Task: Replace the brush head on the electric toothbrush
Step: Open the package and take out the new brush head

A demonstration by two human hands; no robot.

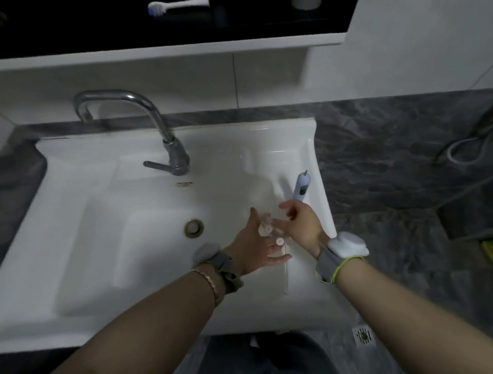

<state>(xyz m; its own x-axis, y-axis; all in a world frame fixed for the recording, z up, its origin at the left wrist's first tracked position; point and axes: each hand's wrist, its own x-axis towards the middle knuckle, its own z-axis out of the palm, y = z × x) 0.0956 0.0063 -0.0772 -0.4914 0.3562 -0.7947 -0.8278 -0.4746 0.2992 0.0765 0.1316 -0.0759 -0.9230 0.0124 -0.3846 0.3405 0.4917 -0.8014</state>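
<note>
My left hand (253, 243) is over the sink, palm up, holding a clear plastic pack of brush heads (268, 231) whose white round ends show. My right hand (300, 223) is beside it, its fingers touching the pack's right side. The electric toothbrush handle (301, 187), pale blue-white with a dark button and a bare metal shaft on top, lies on the sink's right rim just beyond my right hand. An old brush head (170, 6) with blue and white bristles lies on the dark shelf above. The view is blurred and dim.
The white sink (93, 213) has a chrome faucet (160, 125) at the back and a drain (194, 227) in the middle. A grey tiled floor (400, 160) with a floor drain (363, 335) lies to the right. A white cup (306, 3) stands on the shelf.
</note>
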